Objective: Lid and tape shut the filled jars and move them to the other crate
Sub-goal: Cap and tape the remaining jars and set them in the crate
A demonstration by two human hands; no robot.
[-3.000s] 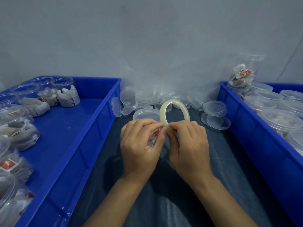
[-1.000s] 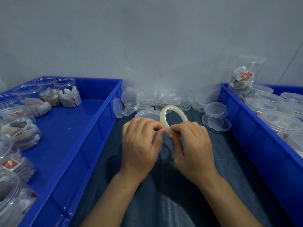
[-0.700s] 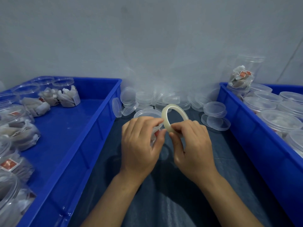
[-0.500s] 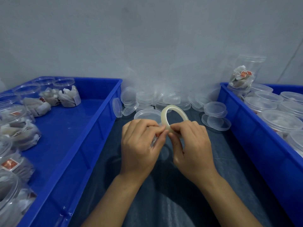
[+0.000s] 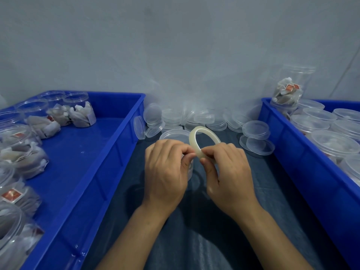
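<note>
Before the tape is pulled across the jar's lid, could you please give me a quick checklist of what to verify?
1. Tape roll gripped by right hand: ok.
2. Left hand pinching at the roll's edge: ok.
3. Tape end actually peeled free: cannot tell.
4. Lid on the jar behind the hands: ok.
5. Jar steadied by a hand: not ok.
6. Room in the right crate: cannot tell.

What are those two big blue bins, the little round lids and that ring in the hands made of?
The bins look like moulded hard plastic: glossy blue, with ribbed walls that catch the light. The lids seem thin clear plastic, since the cloth shows through them. The ring is probably a roll of clear tape, pale, milky and faintly see-through; the right hand grips it while the left hand pinches at its edge.
</note>
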